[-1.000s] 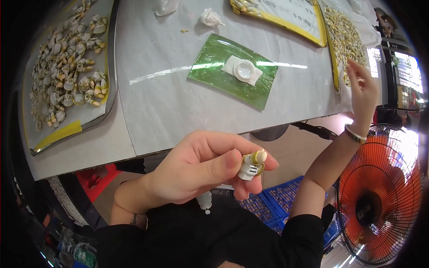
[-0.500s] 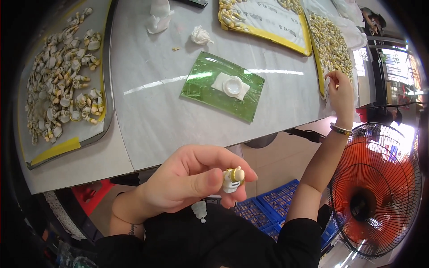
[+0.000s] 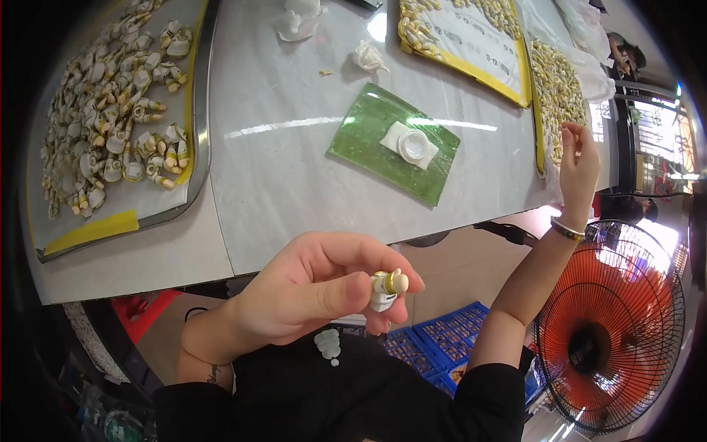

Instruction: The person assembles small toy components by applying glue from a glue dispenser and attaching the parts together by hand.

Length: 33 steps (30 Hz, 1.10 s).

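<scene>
Close to my body, my left hand [image 3: 317, 291] pinches a small white figurine [image 3: 386, 292] with gold trim between thumb and fingers. Its rounded cream end points to the right. Out to the right, my right hand [image 3: 580, 169] is raised by the near end of a yellow-edged tray [image 3: 538, 132] heaped with small gold-and-cream pieces [image 3: 557, 81]. The fingers of that hand are bent together at the tips. Whatever they may hold is too small to make out.
At the left, a tray [image 3: 166, 208] carries many white-and-gold figurines. A green glass plate [image 3: 361, 140] bears a small white dish [image 3: 413, 147]. Crumpled tissue [image 3: 368, 57] lies beyond it. Another yellow-edged tray [image 3: 479, 79] sits at the back. An orange fan [image 3: 611, 317] stands at the right.
My right hand has come up slightly from the heaped pieces, its fingertips now showing above the tray. The left hand keeps its hold on the figurine. The whole view has shifted a little.
</scene>
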Tool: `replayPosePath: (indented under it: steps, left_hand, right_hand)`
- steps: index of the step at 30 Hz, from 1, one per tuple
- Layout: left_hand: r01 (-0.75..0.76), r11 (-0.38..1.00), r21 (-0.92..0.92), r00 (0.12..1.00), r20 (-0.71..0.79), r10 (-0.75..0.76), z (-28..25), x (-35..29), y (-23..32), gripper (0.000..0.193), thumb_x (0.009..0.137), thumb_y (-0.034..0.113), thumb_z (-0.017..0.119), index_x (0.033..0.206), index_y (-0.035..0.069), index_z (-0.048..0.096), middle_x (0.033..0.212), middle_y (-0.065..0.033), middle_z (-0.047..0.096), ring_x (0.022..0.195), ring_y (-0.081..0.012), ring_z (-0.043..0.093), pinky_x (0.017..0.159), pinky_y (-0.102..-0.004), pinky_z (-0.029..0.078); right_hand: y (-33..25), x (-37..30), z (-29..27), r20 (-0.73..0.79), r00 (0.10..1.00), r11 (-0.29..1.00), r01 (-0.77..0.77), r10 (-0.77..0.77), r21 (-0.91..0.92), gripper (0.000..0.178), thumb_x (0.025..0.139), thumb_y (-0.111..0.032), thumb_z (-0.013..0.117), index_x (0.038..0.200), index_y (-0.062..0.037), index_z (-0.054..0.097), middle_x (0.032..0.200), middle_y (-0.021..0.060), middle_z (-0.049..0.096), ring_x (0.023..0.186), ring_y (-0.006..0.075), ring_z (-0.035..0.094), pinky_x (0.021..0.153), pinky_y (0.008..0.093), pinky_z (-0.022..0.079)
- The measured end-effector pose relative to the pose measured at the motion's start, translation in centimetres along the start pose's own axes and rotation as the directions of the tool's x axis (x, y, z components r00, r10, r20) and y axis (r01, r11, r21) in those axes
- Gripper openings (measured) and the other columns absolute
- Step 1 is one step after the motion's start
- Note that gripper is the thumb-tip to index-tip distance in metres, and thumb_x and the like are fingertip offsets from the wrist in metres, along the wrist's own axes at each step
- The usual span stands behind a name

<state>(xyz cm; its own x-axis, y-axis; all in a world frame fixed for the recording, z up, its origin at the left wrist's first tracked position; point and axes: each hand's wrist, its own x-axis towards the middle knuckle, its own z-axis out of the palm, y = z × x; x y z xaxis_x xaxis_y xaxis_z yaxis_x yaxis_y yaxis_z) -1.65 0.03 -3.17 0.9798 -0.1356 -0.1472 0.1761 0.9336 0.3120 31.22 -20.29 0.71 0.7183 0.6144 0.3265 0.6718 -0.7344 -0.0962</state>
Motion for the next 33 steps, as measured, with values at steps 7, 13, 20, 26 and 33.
replayPosePath:
  steps: [7, 13, 20, 26, 33]
  left_hand:
    - [-0.005, 1.000, -0.010, 1.000, -0.001, 0.005, -0.3, 0.3, -0.2, 0.044, 0.083, 0.035, 0.062, 0.101, -0.005, 0.054, 0.081, -0.0116, 0.061, 0.073, -0.0164, 0.059, 0.062, -0.0261, 0.049]
    - [0.012, 1.000, 0.009, 1.000, -0.026, -0.012, -0.2, 0.9, 0.1, 0.043, 0.082, 0.033, 0.064, 0.100, -0.004, 0.055, 0.083, -0.0122, 0.061, 0.073, -0.0167, 0.059, 0.062, -0.0255, 0.048]
    - [-0.182, 0.981, 0.063, 0.983, 0.023, 0.181, -0.1, -0.5, 1.1, 0.031, 0.081, 0.027, 0.066, 0.089, -0.001, 0.057, 0.079, -0.0120, 0.059, 0.069, -0.0203, 0.056, 0.060, -0.0284, 0.047]
    - [-0.243, 0.938, -0.249, 0.493, 0.801, 0.340, -0.6, 1.5, 3.4, 0.014, 0.086, 0.023, 0.060, 0.090, 0.009, 0.059, 0.083, -0.0070, 0.061, 0.079, -0.0204, 0.056, 0.068, -0.0351, 0.045]
    - [-0.428, 0.857, -0.288, 0.495, 0.719, 0.488, 1.7, 1.7, 5.8, 0.018, 0.092, 0.026, 0.047, 0.100, 0.017, 0.061, 0.089, 0.0022, 0.061, 0.080, -0.0125, 0.055, 0.074, -0.0306, 0.044]
  right_hand:
    - [-9.7, -3.0, -0.1, -0.112, 0.946, 0.801, 0.318, -0.304, 0.507, 0.016, 0.080, 0.000, 0.060, 0.096, -0.0024, 0.058, 0.071, 0.0025, 0.057, 0.059, 0.0070, 0.050, 0.053, 0.0193, 0.040]
    - [-14.0, -4.3, 0.1, 0.038, 0.919, 0.728, 0.284, -0.392, 0.624, 0.020, 0.069, 0.006, 0.064, 0.085, -0.0034, 0.063, 0.070, 0.0036, 0.059, 0.057, 0.0098, 0.053, 0.050, 0.0208, 0.041]
    - [-15.4, -3.0, -1.3, -0.023, 0.886, 0.699, 0.382, -0.464, 0.604, 0.021, 0.069, 0.010, 0.060, 0.085, -0.0038, 0.064, 0.074, 0.0075, 0.061, 0.062, 0.0157, 0.058, 0.054, 0.0249, 0.046]
    - [-14.3, -2.1, -3.5, -0.310, 0.931, 0.235, 0.350, -0.192, 0.907, 0.017, 0.074, 0.013, 0.058, 0.087, 0.0031, 0.058, 0.079, 0.0108, 0.059, 0.068, 0.0180, 0.057, 0.063, 0.0258, 0.045]
    - [-16.0, 4.5, -4.3, -0.749, 0.627, 0.453, 0.742, -0.212, 0.493, 0.013, 0.077, 0.010, 0.054, 0.085, 0.0000, 0.055, 0.076, 0.0092, 0.057, 0.062, 0.0167, 0.053, 0.055, 0.0241, 0.043]
